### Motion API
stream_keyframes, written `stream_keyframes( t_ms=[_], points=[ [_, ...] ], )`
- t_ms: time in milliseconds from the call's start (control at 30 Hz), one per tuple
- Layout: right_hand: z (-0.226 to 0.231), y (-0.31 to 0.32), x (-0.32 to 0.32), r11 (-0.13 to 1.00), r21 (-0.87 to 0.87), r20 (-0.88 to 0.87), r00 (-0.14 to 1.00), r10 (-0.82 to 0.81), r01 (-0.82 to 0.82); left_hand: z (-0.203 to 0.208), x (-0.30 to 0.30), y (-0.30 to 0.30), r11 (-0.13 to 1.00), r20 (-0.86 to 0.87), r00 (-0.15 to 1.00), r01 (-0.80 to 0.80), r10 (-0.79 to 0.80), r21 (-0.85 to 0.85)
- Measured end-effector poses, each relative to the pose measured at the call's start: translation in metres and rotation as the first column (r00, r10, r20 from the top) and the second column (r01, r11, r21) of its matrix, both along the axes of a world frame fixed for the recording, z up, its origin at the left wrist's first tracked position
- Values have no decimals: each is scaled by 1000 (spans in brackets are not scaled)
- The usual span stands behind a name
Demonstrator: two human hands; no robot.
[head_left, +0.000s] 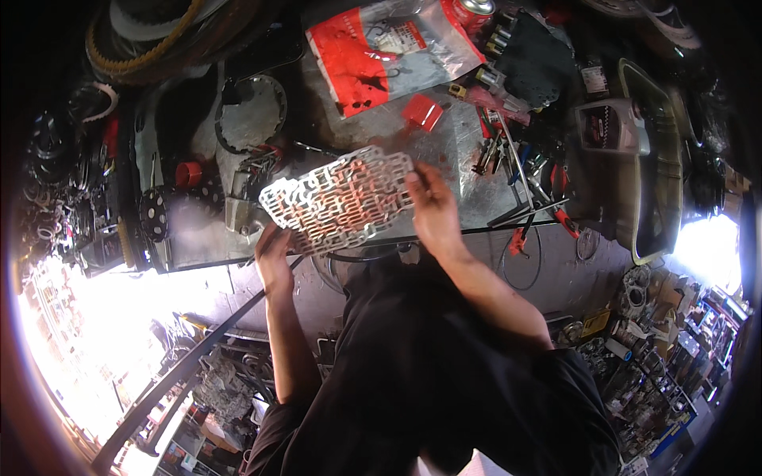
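Between both hands I hold a flat metal valve body separator plate, shiny and cut through with many winding slots. My left hand grips its lower left corner. At the right edge, my right hand has its fingers closed on the plate. It is raised and tilted above the front edge of the metal workbench. Beyond it lie a small red piece and a red and clear plastic bag. Parts of my fingers are hidden behind the plate.
Pliers and screwdrivers lie on the bench at right, with a red-handled tool at its edge. Farther right stands a large pan. A spray can is at the back. Rings and a red cap sit at left.
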State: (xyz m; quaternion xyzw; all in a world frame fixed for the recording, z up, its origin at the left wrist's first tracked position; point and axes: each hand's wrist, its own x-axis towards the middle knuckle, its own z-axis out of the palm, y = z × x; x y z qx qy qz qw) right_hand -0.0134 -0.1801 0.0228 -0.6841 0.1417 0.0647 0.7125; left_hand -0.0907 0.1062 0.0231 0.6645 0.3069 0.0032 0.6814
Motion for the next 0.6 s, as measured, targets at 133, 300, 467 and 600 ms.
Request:
stream_keyframes(
  t_ms=[133,300,467,600],
  points=[
    [-2,14,-9,998,3,-65,996,64,-64,12,-7,7,997,-47,997,-61,59,-42],
    [10,-7,-35,975,212,-184,976,114,-74,20,-19,-2,994,-83,996,18,-9,105],
    [10,-38,-41,987,143,-191,981,-40,68,10,-25,-28,990,-70,994,73,-82,-123],
    [-7,-41,-4,993,91,-168,984,-59,75,-14,-12,-47,975,-103,994,-59,37,-213]
  ],
)
